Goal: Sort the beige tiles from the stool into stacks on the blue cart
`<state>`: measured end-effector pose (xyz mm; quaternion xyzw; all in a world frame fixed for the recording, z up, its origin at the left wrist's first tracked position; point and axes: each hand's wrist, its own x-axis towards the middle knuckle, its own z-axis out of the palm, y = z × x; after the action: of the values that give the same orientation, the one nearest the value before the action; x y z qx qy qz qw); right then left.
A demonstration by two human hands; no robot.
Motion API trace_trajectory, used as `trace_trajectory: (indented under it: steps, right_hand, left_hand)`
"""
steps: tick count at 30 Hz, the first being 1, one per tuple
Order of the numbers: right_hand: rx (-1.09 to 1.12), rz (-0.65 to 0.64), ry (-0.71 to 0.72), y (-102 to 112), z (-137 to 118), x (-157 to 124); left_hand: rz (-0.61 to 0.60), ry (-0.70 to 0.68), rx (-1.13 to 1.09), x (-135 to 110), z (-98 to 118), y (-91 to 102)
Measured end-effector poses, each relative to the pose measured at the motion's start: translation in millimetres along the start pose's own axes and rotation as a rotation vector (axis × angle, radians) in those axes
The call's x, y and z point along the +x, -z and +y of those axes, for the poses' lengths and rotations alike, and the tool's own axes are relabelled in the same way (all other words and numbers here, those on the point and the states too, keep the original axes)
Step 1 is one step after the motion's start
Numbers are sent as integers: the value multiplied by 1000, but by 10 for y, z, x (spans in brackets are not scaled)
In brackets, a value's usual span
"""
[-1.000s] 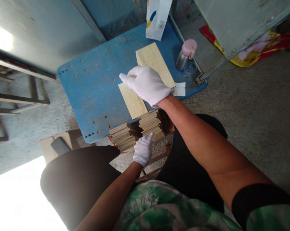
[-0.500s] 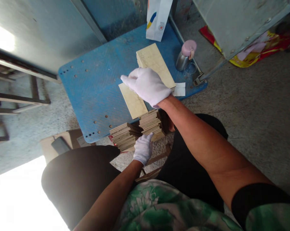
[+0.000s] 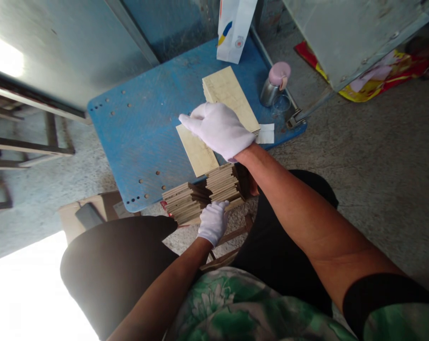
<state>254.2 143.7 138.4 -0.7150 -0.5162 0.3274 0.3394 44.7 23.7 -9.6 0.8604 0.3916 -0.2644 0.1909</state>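
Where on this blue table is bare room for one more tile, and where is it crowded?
The blue table is bare left of the cream tiles and right hand. Crowded: the far right, by the steel flask, and the near edge, by the tile stack.

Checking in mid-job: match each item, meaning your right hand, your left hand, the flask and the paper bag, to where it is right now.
Things:
1. Right gloved hand
2. Left gloved hand
3. Steel flask with pink lid
4. White paper bag

Places:
A. Upright at the far edge of the blue table
B. At the near side of the stack of thin tiles
C. On the cream tiles
D. Standing near the right edge of the blue table

Pairs: 1-C, 2-B, 3-D, 4-A
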Motion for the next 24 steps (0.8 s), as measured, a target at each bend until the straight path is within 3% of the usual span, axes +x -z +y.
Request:
trace_trajectory:
  steps: [13, 24]
  right_hand:
    - [7, 5, 12, -13, 20, -13]
    - [-39, 8, 15, -33, 36, 22]
  left_hand:
    - [-242, -73, -101, 26, 83, -98]
    - [-307, -181, 44, 6, 97, -167]
